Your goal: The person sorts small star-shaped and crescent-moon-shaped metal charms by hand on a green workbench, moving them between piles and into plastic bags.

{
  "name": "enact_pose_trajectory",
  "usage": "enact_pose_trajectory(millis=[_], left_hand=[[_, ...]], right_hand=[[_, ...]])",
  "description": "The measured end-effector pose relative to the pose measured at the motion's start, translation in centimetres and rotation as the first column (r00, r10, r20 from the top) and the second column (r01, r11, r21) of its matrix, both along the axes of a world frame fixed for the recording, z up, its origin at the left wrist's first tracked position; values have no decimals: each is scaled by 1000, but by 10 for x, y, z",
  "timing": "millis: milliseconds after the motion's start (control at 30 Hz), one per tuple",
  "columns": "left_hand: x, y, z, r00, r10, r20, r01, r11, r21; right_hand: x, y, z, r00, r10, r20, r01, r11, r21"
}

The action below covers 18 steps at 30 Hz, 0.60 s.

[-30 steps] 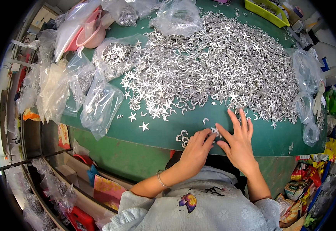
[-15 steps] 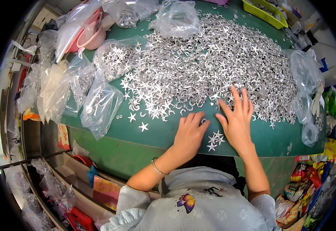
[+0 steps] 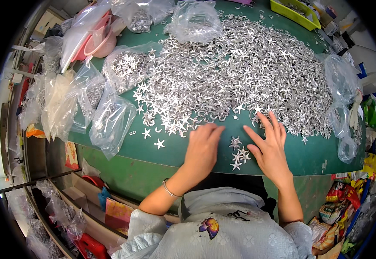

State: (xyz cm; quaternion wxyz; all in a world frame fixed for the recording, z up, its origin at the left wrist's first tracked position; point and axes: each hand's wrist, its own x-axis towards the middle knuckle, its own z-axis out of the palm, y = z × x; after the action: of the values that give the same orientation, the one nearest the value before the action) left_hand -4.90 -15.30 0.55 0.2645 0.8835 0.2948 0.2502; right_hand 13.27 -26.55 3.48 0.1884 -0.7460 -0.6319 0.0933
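Observation:
A wide heap of small silver metal pieces (image 3: 248,69), many star-shaped and others curved, covers much of the green table (image 3: 170,159). By the heap's near edge is my left hand (image 3: 203,146), its fingers bent and pressed together; whatever they may hold is hidden. My right hand (image 3: 270,151) has its fingers spread, the longer fingertips at the heap's front edge and nothing seen in its grasp. Between the hands, close to the table's front edge, lies a small group of silver stars (image 3: 241,154). Two more loose stars (image 3: 159,143) rest left of my left hand.
Clear plastic bags (image 3: 112,123), some holding silver pieces, crowd the table's left side beside a pink basket (image 3: 99,43). Another clear bag (image 3: 194,21) sits at the back, and bags (image 3: 343,86) hang over the right edge. A yellow-green tray (image 3: 295,13) stands far right.
My left hand has shifted left, away from the small group of stars, where another star now shows at the top. My right hand has drawn slightly right and nearer to me.

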Motion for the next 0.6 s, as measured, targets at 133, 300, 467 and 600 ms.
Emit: enact_pose_trajectory(millis=[133, 300, 467, 600], left_hand=[[13, -20, -4, 991, -122, -58, 115, 987, -112], [11, -25, -2, 993, -121, -5, 119, 983, -136], [8, -36, 2, 991, -129, 36, 134, 968, -213], [4, -13, 8, 996, -44, -74, 38, 996, -79]], right_hand=[[-4, -1, -2, 990, 135, -37, -138, 986, -93], [7, -3, -5, 995, 20, -101, -18, 1000, 13], [-3, 41, -8, 998, 50, -35, -44, 988, 145], [-3, 47, -19, 998, 34, 48, -39, 994, 105]])
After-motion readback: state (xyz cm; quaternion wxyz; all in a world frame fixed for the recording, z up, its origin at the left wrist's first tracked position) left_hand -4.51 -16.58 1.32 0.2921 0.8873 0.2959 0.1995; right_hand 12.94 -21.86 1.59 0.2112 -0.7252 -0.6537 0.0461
